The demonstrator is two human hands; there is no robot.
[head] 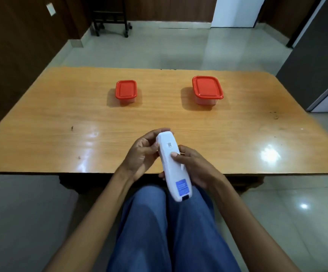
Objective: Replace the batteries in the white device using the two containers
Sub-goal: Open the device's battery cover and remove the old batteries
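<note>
White device point(174, 167): lying nearest the camera, held above the lap just at the near edge of the table, its back facing up, a blue label near the near end and a small code sticker near the far end
Battery cover: appearing to be in place on the back; a thin pale sliver is showing at the device's right edge beside the thumb, but whether that is the cover starting to lift is too small to tell
Right hand point(195, 169): wrapping the device's lower half from the right, fingers curling underneath, thumb pressing on the back around mid-length
Left hand point(141, 154): cupping the far end from the left, fingers bending loosely round the tip, thumb resting against the side
Small red-lidded container point(126, 92): sitting on the far left part of the wooden table point(51, 124), lid on, well apart from the hands
Larger red-lidded container point(207, 90): sitting to the right of the first, lid on, contents not showing
Done so far: device picked up and turned back-side up, by the look of it
Left to do: opening the compartment, taking the old batteries out, opening both containers, fitting fresh cells, closing up
Stage: judging this as the very start, working at the cover
</note>
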